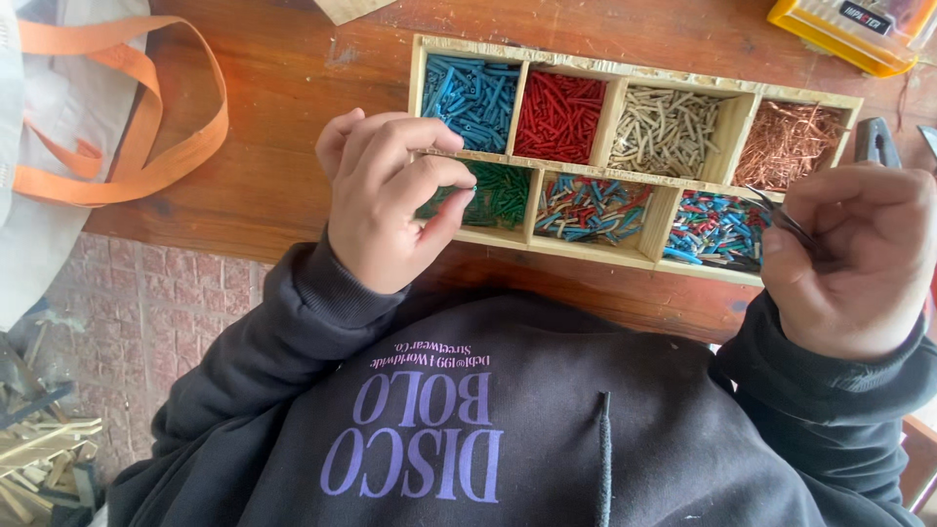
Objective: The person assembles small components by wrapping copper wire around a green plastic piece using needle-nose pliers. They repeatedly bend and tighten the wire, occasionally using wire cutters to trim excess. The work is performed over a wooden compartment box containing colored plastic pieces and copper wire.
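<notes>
The person is sorting small bits of wire sleeve into a wooden tray [634, 256] that is lying on the worktop [283, 146], near its front edge. The left hand [386, 200] is hovering over the front left compartment of the tray, thumb and forefinger pressed together as if pinching one green piece [467, 191]; the piece itself is too small to make out for sure. The right hand [859, 259] is sitting by the front right corner of the tray, its grip closed around a thin dark metal tool [781, 220], tweezers or fine pliers, whose tips are pointing towards the mixed pieces [717, 229] in the front right compartment.

By the look of it, the step in hand is dropping a piece into its matching colour; the next move is calling for a careful release right above the green pile [503, 195].

Counting: one tray with seven compartments, four in the back row and three in the front. The back row is holding blue [473, 98], red [559, 115], beige [669, 132] and bare copper [786, 144] bits; the front row is holding green and two mixed lots. One orange strap [146, 127] is lying at the left edge and one yellow case [859, 29] at the back right corner.
</notes>
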